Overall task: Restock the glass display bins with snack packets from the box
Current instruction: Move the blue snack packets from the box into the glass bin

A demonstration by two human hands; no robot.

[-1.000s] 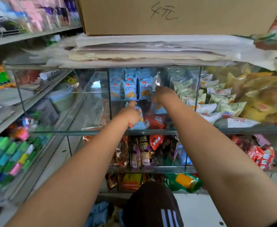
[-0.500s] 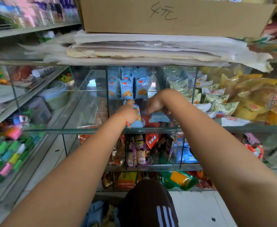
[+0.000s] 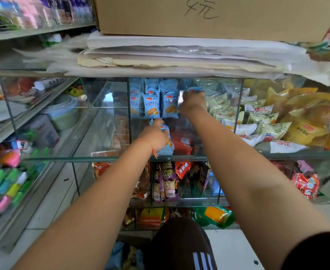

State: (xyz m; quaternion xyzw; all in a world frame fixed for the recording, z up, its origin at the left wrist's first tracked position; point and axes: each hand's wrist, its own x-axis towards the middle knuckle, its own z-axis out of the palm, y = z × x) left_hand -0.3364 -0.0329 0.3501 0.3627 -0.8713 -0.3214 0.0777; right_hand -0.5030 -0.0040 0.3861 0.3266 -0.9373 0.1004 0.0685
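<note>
Inside the clear glass display bin [image 3: 109,121], the left hand [image 3: 154,135] grips several pale blue biscuit packets [image 3: 167,147]; further right, the right hand [image 3: 193,103] pinches one beside the upright blue row [image 3: 160,103]; restocking looks partly done.

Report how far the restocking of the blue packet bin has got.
Done: several blue packets stand upright in a row at the back of the middle glass bin. In hand: the right hand lifts another blue packet to that row; the left hand grips more near the front. Left: the bin's front part is unfilled. The supply box cannot be identified.
</note>
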